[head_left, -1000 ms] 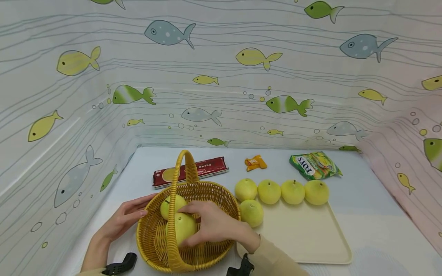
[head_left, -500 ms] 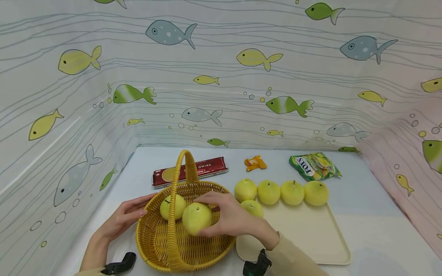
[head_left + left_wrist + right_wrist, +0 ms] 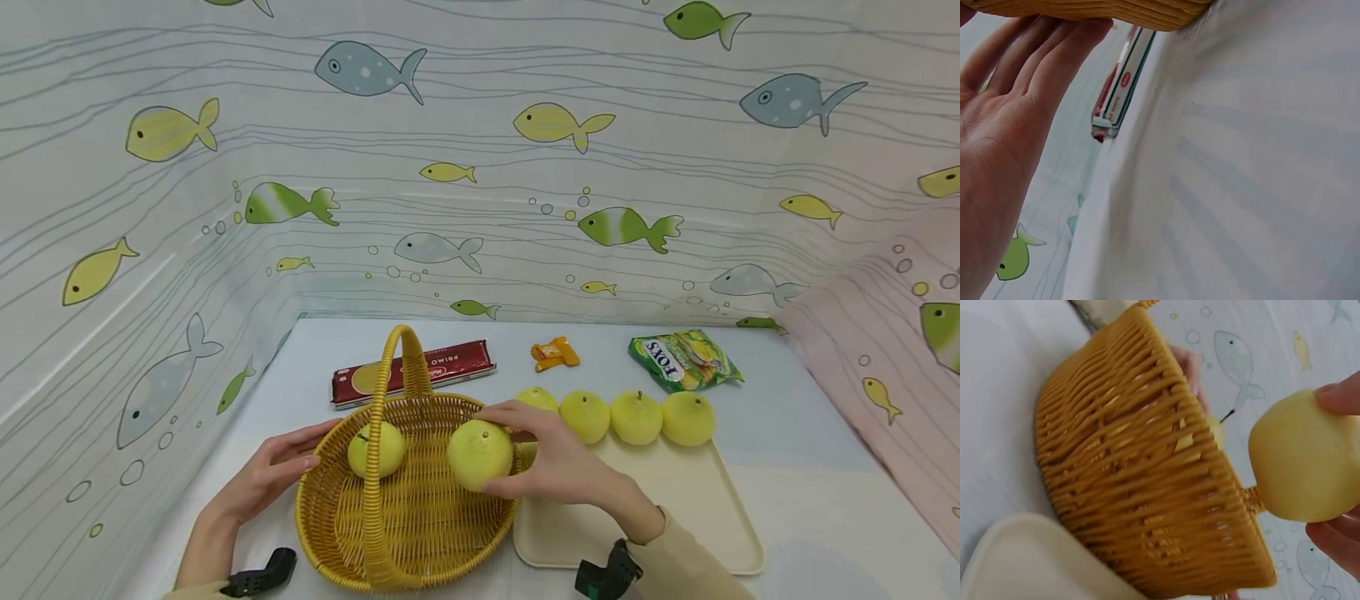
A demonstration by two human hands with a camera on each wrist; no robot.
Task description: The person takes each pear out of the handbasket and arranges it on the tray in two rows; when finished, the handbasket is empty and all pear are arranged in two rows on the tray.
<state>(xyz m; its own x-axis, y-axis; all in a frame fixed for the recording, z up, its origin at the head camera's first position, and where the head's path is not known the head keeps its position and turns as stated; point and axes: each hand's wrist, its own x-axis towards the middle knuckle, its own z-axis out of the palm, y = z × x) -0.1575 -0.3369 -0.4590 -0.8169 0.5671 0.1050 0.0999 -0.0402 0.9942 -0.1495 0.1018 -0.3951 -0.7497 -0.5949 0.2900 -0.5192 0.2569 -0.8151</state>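
Note:
In the head view, my right hand [image 3: 561, 457] grips a round yellow pear [image 3: 481, 455] over the right rim of the wicker basket [image 3: 420, 575]. The right wrist view has that pear [image 3: 1304, 456] between thumb and fingers, above the basket rim and apart from it. A second pear [image 3: 386, 450], with a dark stem, lies inside the basket at the left, partly behind the arched handle. My left hand [image 3: 266, 479] rests against the basket's left side with its fingers extended. The left wrist view shows those fingers reaching under the basket's edge [image 3: 1116, 9].
Right of the basket lies a cream tray [image 3: 660, 533]. Several pears [image 3: 637, 418] form a row along its far edge. Behind stand a red biscuit pack [image 3: 457, 362], an orange wrapped sweet [image 3: 555, 354] and a green Fox's bag [image 3: 686, 360]. Fish-patterned cloth walls surround the table.
My right hand has lifted the pear from beside the other one in the basket and carried it right, to above the right rim. My left hand has stayed in place.

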